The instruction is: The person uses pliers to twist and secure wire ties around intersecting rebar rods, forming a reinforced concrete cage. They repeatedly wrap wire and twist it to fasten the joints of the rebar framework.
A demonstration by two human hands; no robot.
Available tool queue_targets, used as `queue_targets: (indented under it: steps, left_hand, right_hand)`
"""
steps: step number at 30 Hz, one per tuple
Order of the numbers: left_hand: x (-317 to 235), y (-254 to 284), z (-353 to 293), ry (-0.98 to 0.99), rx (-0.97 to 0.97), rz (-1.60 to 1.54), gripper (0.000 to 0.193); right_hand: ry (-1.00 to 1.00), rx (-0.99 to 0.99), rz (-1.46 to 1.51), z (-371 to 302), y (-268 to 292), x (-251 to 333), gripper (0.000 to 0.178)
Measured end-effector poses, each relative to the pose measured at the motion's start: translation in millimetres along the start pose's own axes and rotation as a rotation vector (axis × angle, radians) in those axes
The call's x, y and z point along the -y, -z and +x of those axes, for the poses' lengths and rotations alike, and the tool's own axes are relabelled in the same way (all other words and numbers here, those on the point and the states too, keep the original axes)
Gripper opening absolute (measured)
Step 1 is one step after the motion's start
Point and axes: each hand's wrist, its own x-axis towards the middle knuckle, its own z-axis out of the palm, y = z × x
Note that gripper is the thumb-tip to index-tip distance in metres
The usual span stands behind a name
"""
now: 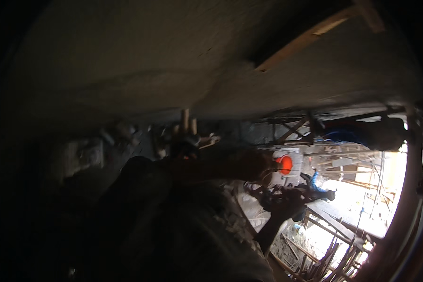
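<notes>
Probably a building site: wooden poles (327,258)

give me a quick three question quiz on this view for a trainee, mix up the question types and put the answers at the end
1. Multiple choice: what colour is the round object just right of the picture's middle?
a) green
b) red-orange
c) purple

2. True or false: the brightest area lies along the left side of the picture.

3. Fill in the blank: the long beam at the upper right looks to be made of ____.

Key:
1. b
2. False; the brightest area is on the right, while the left is very dark.
3. wood
</notes>
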Motion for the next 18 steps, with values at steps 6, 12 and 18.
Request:
queue_targets:
  steps: [6, 12, 18]
  left_hand:
    - [10, -37, -22, -0.091, -0.1, -0.18, 0.028]
    - [-11, -33, -11, -0.174, -0.257, -0.386, 0.028]
    - [-22, 14, -3, -0.12, -0.24, -0.197, 0.018]
  right_hand:
    - [0.167, 0.104, -0.403, 8, 6, 12, 0.03]
    - [-0.374, 0.369, -0.001, -2, -32, 23, 0.03]
    - [-0.145, 0.509, -0.183, -7, -47, 20, 0.023]
